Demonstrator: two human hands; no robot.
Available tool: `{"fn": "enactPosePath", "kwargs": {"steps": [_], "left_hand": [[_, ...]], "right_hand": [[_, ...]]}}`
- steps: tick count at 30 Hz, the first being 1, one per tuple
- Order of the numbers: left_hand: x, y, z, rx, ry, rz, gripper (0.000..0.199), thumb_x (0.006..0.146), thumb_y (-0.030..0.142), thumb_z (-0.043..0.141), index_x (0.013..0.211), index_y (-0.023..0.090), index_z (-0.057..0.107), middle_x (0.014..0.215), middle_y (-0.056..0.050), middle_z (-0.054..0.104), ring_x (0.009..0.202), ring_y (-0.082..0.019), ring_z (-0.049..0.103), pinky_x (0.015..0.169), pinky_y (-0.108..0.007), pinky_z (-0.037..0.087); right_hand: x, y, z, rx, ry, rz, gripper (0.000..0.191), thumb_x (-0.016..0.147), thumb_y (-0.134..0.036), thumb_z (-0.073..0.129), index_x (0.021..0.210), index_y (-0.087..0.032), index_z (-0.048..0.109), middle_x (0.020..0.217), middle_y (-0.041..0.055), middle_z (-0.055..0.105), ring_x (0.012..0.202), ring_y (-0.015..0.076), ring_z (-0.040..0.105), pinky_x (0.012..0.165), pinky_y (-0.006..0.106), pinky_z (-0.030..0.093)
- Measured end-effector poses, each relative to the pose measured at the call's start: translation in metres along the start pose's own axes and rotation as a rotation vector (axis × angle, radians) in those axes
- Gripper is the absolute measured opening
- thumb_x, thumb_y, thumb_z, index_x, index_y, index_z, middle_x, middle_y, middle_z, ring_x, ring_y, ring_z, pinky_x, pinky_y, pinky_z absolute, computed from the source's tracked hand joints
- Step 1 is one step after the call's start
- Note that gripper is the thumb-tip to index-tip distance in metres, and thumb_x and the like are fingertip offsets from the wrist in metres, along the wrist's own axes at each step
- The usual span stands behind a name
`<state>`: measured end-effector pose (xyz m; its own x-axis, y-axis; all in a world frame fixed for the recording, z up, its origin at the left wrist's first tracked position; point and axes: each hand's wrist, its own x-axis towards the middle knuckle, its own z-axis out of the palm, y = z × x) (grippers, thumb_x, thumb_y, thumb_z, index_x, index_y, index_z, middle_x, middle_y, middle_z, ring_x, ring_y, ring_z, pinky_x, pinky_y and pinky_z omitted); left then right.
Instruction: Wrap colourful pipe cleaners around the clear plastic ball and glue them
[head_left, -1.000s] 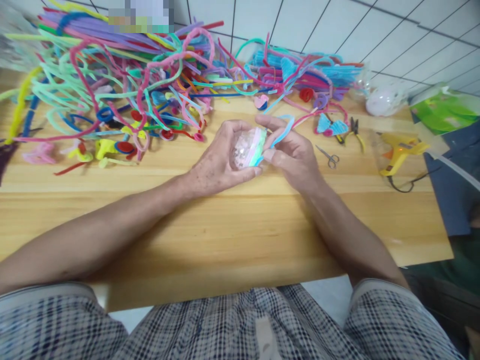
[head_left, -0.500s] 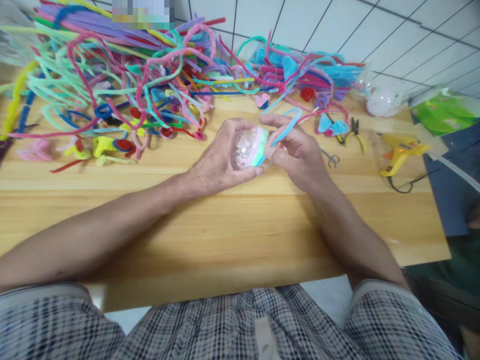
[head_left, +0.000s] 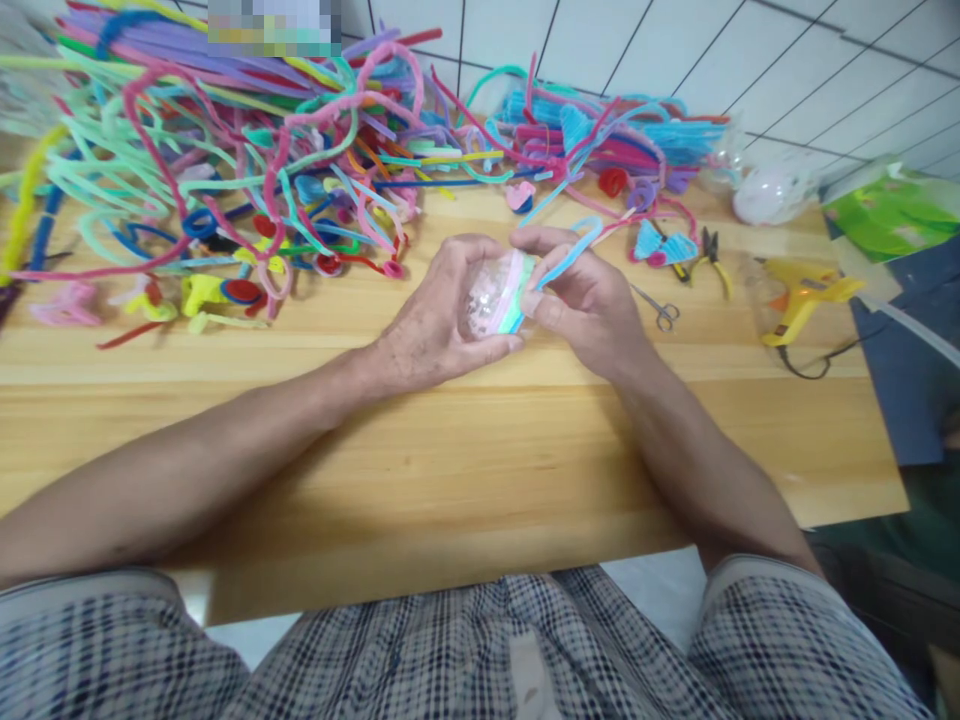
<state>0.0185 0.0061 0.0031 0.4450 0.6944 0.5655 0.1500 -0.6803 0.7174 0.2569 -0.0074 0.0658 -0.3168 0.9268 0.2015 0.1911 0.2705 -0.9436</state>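
Observation:
My left hand (head_left: 427, 315) is wrapped round a clear plastic ball (head_left: 484, 295) with sparkly pieces inside. Bands of pink, green and blue pipe cleaner circle the ball's right side. My right hand (head_left: 589, 300) pinches a light blue pipe cleaner (head_left: 571, 255) against that banded side, and its free end loops up above the fingers. The ball's far right end is hidden behind my right fingers. Both hands are held over the wooden table (head_left: 420, 450).
Tangled pipe cleaners (head_left: 247, 150) cover the back left. Blue pipe cleaner bundles (head_left: 622, 130) lie at the back centre. To the right are scissors (head_left: 660, 308), pliers (head_left: 712, 265), a yellow glue gun (head_left: 806, 295), another clear ball (head_left: 769, 190) and a green packet (head_left: 889, 215).
The view has shifted slightly. Both hands keep their hold on the ball and the blue pipe cleaner, with only a small shift of the right fingers.

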Motion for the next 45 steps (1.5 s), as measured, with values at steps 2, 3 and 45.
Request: {"fn": "enactPosePath", "kwargs": {"steps": [2, 3, 45], "left_hand": [[-0.001, 0.000, 0.001, -0.028, 0.006, -0.008, 0.087, 0.098, 0.075, 0.085, 0.165, 0.038, 0.044, 0.163, -0.016, 0.057, 0.156, -0.040, 0.060, 0.131, -0.067, 0.055], [-0.001, 0.000, 0.001, -0.037, 0.008, -0.009, 0.087, 0.098, 0.074, 0.086, 0.166, 0.038, 0.044, 0.164, -0.016, 0.056, 0.157, -0.040, 0.060, 0.131, -0.067, 0.055], [0.001, 0.004, -0.007, 0.061, -0.023, 0.141, 0.077, 0.105, 0.076, 0.076, 0.166, 0.038, 0.048, 0.164, -0.014, 0.063, 0.159, -0.042, 0.058, 0.137, -0.071, 0.047]], "right_hand": [[0.000, 0.002, 0.001, 0.009, -0.002, 0.010, 0.048, 0.088, -0.072, 0.093, 0.107, -0.033, 0.075, 0.154, 0.0042, 0.072, 0.156, 0.0378, 0.063, 0.135, 0.066, 0.053], [0.000, 0.002, 0.001, 0.017, 0.000, 0.022, 0.049, 0.087, -0.073, 0.093, 0.109, -0.033, 0.074, 0.155, 0.0045, 0.071, 0.155, 0.0374, 0.064, 0.134, 0.064, 0.055], [-0.002, 0.007, 0.014, 0.207, 0.049, 0.010, 0.039, 0.081, -0.057, 0.100, 0.098, -0.029, 0.078, 0.147, 0.0036, 0.080, 0.148, 0.0357, 0.071, 0.133, 0.058, 0.057]]}}
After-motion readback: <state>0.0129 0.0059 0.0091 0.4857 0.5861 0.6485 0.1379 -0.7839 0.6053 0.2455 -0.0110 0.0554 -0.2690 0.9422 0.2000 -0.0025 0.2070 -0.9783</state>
